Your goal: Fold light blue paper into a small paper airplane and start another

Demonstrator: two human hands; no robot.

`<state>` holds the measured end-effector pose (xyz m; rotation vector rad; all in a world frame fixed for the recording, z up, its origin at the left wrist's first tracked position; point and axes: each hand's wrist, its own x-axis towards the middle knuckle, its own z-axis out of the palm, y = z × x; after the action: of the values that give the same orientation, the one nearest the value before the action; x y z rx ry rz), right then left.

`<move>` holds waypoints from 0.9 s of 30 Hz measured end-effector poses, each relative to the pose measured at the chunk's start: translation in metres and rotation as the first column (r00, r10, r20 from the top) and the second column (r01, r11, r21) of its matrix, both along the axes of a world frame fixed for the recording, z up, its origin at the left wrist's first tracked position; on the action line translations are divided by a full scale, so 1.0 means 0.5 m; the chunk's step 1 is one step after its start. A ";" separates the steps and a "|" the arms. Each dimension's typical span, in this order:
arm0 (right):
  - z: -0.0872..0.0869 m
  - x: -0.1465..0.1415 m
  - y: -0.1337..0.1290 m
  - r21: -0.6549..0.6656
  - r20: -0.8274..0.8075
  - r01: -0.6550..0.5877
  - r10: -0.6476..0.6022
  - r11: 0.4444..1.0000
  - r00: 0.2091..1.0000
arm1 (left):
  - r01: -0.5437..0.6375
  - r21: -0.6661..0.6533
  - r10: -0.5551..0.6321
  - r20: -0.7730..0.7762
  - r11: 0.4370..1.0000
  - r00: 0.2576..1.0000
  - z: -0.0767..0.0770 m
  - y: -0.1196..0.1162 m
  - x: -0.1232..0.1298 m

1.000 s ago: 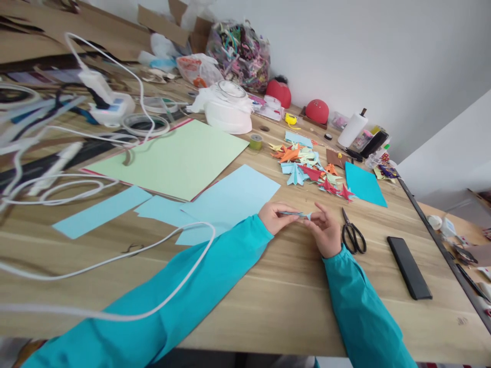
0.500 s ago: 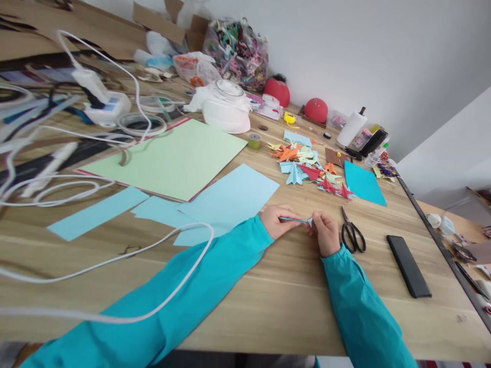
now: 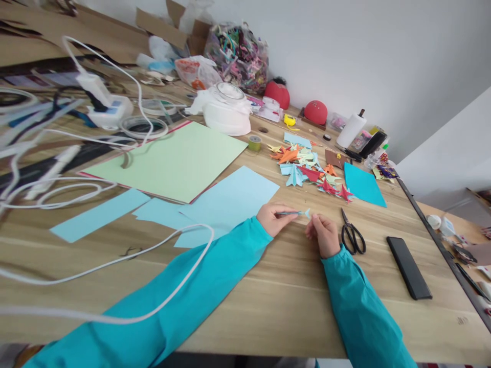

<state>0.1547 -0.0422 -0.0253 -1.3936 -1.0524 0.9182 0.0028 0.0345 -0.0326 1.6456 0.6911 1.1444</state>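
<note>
"What's the left hand doing?"

"It's pinching folded blue paper, pointing toward the right hand, which is hovering just beside, fingers curled; whether they're gripping anything, I can't tell."

"Around them?"

"Wood-grained tabletop is spreading beneath, scissors are lying beside the right hand, colourful paper shapes are sitting beyond, a pale wall rising behind."

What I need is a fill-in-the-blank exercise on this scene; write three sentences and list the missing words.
1. The left hand pinches a folded piece of light blue ____.
2. The scissors beside the right hand have ____ handles.
3. The largest sheet in view is pale ____.

Missing words: paper; black; green.
</note>
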 end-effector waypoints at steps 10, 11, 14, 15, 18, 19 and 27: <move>0.005 -0.019 -0.004 -0.009 -0.097 -0.084 0.083 0.996 0.992 | -0.066 -0.260 0.066 -0.007 0.963 0.998 -0.011 -0.006 0.010; 0.006 -0.022 -0.004 0.008 -0.097 -0.079 0.080 0.997 0.992 | -0.044 -0.271 0.044 -0.005 0.961 0.999 -0.010 -0.011 0.011; 0.004 -0.023 -0.002 0.053 -0.100 -0.064 0.069 0.997 0.993 | 0.032 -0.290 -0.027 0.022 0.957 0.999 -0.008 -0.024 0.013; 0.002 -0.021 -0.001 0.058 -0.107 -0.063 0.069 0.996 0.992 | 0.059 -0.300 -0.049 0.038 0.952 0.998 -0.006 -0.027 0.013; -0.002 -0.013 0.002 0.051 -0.168 -0.029 0.038 0.998 0.985 | 0.177 -0.351 -0.149 0.105 0.920 0.983 0.003 -0.030 0.009; -0.003 -0.010 0.003 0.043 -0.190 -0.017 0.024 0.999 0.981 | 0.231 -0.371 -0.196 0.130 0.900 0.972 0.006 -0.030 0.007; -0.002 -0.007 0.002 0.026 -0.241 -0.002 0.009 1.000 0.971 | 0.322 -0.418 -0.246 0.228 0.849 0.942 -0.003 -0.024 0.016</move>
<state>0.1513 -0.0411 -0.0264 -1.2231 -0.8809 1.0457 0.0108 0.0223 -0.0340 1.1915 0.5315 0.8167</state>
